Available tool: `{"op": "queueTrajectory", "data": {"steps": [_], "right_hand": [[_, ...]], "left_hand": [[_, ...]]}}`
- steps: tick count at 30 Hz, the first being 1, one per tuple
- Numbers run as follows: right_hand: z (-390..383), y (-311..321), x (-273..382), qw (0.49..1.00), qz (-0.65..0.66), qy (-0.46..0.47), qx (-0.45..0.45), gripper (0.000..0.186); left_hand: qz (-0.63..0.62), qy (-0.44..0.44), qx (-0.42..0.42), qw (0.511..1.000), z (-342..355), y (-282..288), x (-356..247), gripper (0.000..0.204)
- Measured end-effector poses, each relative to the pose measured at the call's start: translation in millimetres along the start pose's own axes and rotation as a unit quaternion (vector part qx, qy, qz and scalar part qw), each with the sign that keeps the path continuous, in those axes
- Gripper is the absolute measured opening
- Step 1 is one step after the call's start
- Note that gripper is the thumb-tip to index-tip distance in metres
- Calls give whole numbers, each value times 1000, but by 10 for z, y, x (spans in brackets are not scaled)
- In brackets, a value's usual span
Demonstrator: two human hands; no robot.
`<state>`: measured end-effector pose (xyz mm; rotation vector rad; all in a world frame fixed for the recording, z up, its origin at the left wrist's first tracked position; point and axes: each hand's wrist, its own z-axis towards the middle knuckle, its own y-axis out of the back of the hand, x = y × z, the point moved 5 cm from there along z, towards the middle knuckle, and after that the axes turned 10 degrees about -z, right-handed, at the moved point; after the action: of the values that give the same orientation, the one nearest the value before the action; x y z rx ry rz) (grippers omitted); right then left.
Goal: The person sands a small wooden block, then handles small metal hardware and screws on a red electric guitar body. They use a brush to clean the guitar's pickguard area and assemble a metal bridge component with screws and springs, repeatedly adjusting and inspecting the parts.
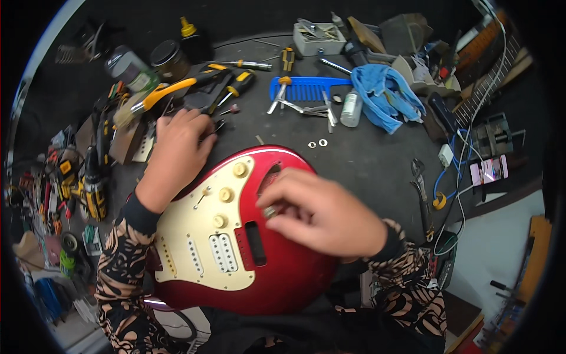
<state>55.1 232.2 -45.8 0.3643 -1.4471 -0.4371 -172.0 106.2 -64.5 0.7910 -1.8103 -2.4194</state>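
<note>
A red electric guitar body point(295, 283) lies before me with its cream pickguard point(177, 224) facing up. The pickguard carries cream knobs point(226, 194), a toggle switch point(203, 197) and a white humbucker pickup point(223, 253). My right hand point(324, 215) hovers over the red side, pinching a small silvery metal part point(269, 212) near the oval jack recess point(271, 177). Beyond the upper left edge of the guitar, my left hand point(180, 147) reaches down among tools. Its fingers are curled and their tips are hidden, so what they grip is unclear.
Yellow-handled pliers point(168, 91), screwdrivers point(239, 85), a blue comb point(306, 87), a clear bottle point(351, 109) and a blue cloth point(386, 94) lie beyond the guitar. Two small washers point(318, 143) sit on the dark bench. At right are an adjustable wrench point(420, 183), cables and a phone point(489, 170).
</note>
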Motion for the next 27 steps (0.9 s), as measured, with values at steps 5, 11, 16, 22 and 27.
{"op": "queueTrajectory", "data": {"steps": [5, 11, 16, 22, 27], "right_hand": [[-42, -220, 42, 986, -122, 77, -84, 23], [33, -101, -207, 989, 90, -49, -109, 24], [48, -173, -379, 941, 288, -135, -113, 28], [87, -236, -362, 949, 275, -89, -124, 34], [68, -243, -277, 962, 234, -83, -111, 38]], "left_hand": [[-89, -18, -77, 993, 39, 121, -112, 9], [-553, 146, -70, 817, -109, 85, -101, 9], [-705, 150, 14, 693, -270, -13, -343, 16], [-617, 128, -3, 776, -611, 19, -642, 43], [-522, 78, 18, 849, -766, 35, -728, 53]]}}
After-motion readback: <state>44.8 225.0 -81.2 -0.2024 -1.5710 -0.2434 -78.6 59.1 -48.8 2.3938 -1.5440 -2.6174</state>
